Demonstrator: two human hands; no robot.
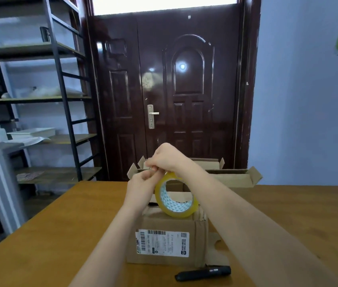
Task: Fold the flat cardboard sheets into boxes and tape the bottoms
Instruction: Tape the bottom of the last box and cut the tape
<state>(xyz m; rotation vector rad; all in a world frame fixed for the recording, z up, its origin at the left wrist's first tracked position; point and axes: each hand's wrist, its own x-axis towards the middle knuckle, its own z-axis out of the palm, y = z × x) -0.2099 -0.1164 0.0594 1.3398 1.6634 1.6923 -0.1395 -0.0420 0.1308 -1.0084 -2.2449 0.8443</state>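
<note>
Both grips, L hand (143, 184) & R hand (165, 157), pinching tape roll (176, 196) edge above box (167, 239).

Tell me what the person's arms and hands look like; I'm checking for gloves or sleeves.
Both the left hand and right hand are bare, with no gloves. No rings, watch or wristbands show. Both forearms are uncovered as far as the frame's bottom edge, so no sleeve is visible.

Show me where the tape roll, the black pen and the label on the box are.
tape roll (184, 212): head view, on its lower yellow rim.
black pen (203, 273): head view, middle of its barrel.
label (164, 243): head view, centre of the white sticker.
</note>
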